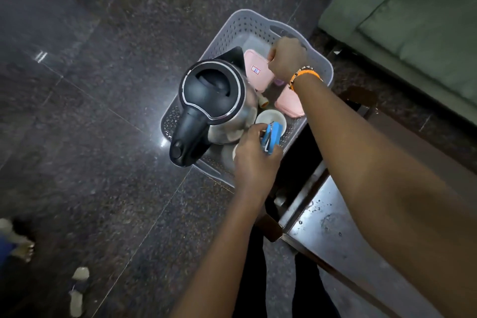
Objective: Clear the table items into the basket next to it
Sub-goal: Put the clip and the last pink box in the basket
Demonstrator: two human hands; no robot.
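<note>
a dark speckled stone floor is carrying a grey perforated basket (260, 24) beside a steel table (335, 235). the left hand (254, 160) is pinching a blue stapler (271, 138) over the basket's near edge, above a white cup (268, 117). the right hand (286, 58) is curling at the far edge over a pink box (254, 62) whose small label is unreadable; whether it is gripping anything cannot be told. a kettle (214, 100) is filling the left side.

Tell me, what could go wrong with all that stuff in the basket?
The kettle takes up much of the basket, so the left hand has little room for the blue stapler; dropped, it might hit the white cup under it. The right hand reaches in beside the pink box, its fingers hidden, so it may bump the kettle.
</note>
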